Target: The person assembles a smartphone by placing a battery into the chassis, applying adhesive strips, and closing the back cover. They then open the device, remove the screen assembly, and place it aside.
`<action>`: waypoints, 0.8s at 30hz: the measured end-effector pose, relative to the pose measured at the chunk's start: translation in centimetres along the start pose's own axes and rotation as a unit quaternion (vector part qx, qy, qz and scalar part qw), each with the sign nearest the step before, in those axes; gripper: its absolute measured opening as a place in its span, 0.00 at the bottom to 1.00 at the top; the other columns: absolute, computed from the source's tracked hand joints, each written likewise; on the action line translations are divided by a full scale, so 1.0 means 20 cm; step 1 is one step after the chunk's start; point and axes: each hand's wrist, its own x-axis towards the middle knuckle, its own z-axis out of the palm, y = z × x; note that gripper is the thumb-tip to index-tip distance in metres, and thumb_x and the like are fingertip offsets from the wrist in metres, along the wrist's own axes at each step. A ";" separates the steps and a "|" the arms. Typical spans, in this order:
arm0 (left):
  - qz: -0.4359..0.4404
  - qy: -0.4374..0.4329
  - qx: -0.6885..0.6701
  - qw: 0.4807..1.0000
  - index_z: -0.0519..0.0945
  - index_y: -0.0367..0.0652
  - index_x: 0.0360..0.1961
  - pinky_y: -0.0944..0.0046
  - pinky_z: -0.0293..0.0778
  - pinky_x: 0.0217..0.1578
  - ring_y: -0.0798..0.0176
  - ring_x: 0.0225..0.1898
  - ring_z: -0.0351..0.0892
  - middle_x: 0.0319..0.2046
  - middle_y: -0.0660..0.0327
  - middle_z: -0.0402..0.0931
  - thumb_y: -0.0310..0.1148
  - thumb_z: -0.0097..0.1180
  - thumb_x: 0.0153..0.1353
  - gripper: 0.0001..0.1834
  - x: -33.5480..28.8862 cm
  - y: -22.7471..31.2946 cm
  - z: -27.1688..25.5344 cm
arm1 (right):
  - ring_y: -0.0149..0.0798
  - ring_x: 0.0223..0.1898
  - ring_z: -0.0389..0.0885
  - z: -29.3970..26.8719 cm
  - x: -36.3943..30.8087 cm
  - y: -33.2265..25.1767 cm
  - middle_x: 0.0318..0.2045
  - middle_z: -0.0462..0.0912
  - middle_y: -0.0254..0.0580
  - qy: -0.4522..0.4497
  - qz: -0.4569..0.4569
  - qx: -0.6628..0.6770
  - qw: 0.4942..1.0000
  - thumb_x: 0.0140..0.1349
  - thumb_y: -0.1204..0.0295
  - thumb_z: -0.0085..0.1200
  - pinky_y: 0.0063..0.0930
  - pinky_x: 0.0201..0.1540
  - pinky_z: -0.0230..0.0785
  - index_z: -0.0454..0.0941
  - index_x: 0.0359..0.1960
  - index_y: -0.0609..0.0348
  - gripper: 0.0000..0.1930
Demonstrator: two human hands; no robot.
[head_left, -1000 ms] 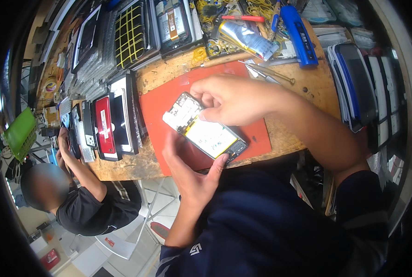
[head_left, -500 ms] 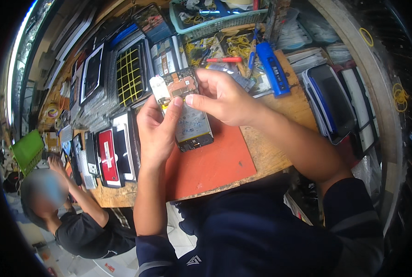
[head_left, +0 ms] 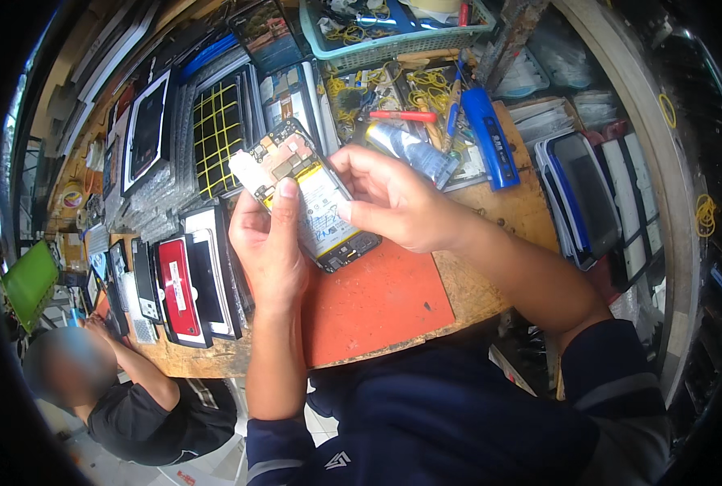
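An opened smartphone [head_left: 323, 212] with its back cover off hangs tilted above an orange-red mat [head_left: 377, 304]. Copper-coloured shielding and a circuit board [head_left: 280, 158] show at its upper end, and a battery with handwriting fills the middle. My left hand [head_left: 273, 239] holds the phone by its left side, thumb pressed on the inner edge of the board. My right hand [head_left: 393, 198] pinches the right side, its thumb tip over the battery's edge. The fingers under the phone are hidden. A white piece [head_left: 250, 170] sticks out at the phone's upper left corner.
A blue elongated device [head_left: 490, 139] and a red-handled tool [head_left: 405, 116] lie beyond my hands, below a green basket [head_left: 401, 44]. Stacked phones and screens, one red [head_left: 180, 287], stand at left. More panels [head_left: 579, 190] stand at right. Another person [head_left: 150, 405] sits at lower left.
The phone has moved left and tilted further, its upper end swinging left. My right thumb has moved from the board down to the battery's right edge. The view has shifted slightly.
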 end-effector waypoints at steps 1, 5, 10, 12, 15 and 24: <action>0.001 0.004 -0.012 1.000 0.79 0.32 0.64 0.62 0.80 0.59 0.64 0.56 0.85 0.58 0.53 0.85 0.27 0.61 0.78 0.18 0.00 0.00 0.00 | 0.25 0.46 0.83 0.01 0.00 0.00 0.42 0.83 0.34 0.042 0.020 -0.015 0.999 0.75 0.79 0.57 0.25 0.53 0.78 0.76 0.51 0.63 0.07; -0.025 0.032 -0.075 0.996 0.78 0.33 0.65 0.62 0.80 0.59 0.64 0.56 0.85 0.57 0.55 0.85 0.27 0.63 0.77 0.19 0.01 -0.01 -0.01 | 0.22 0.40 0.82 0.01 0.00 0.01 0.38 0.83 0.32 0.037 0.039 -0.111 0.992 0.75 0.78 0.57 0.23 0.43 0.78 0.78 0.48 0.63 0.05; -0.054 -0.011 -0.056 0.997 0.80 0.36 0.62 0.63 0.82 0.55 0.66 0.52 0.86 0.54 0.57 0.86 0.26 0.66 0.74 0.18 -0.03 -0.01 0.00 | 0.20 0.37 0.80 0.03 -0.04 0.01 0.35 0.83 0.31 0.054 -0.005 -0.134 0.990 0.72 0.78 0.57 0.23 0.40 0.75 0.78 0.47 0.65 0.05; -0.035 -0.006 -0.026 0.999 0.80 0.36 0.58 0.63 0.83 0.53 0.66 0.48 0.88 0.50 0.57 0.87 0.28 0.67 0.73 0.16 -0.03 -0.01 0.00 | 0.20 0.36 0.80 0.04 -0.05 0.01 0.34 0.83 0.32 0.065 -0.013 -0.140 0.988 0.71 0.79 0.56 0.23 0.39 0.75 0.78 0.46 0.65 0.06; -0.030 -0.004 -0.044 0.999 0.81 0.36 0.59 0.64 0.82 0.52 0.68 0.47 0.86 0.50 0.59 0.87 0.26 0.67 0.73 0.16 -0.04 -0.01 0.01 | 0.20 0.34 0.80 0.06 -0.05 0.02 0.32 0.83 0.32 0.072 -0.022 -0.108 0.991 0.70 0.79 0.56 0.23 0.36 0.74 0.78 0.45 0.66 0.05; 0.013 -0.038 0.009 0.999 0.82 0.35 0.59 0.67 0.79 0.50 0.71 0.46 0.84 0.49 0.61 0.86 0.26 0.69 0.72 0.17 -0.06 0.02 0.02 | 0.19 0.37 0.75 0.05 -0.08 -0.01 0.34 0.79 0.29 0.059 -0.007 -0.108 0.992 0.75 0.73 0.58 0.23 0.39 0.70 0.76 0.40 0.62 0.06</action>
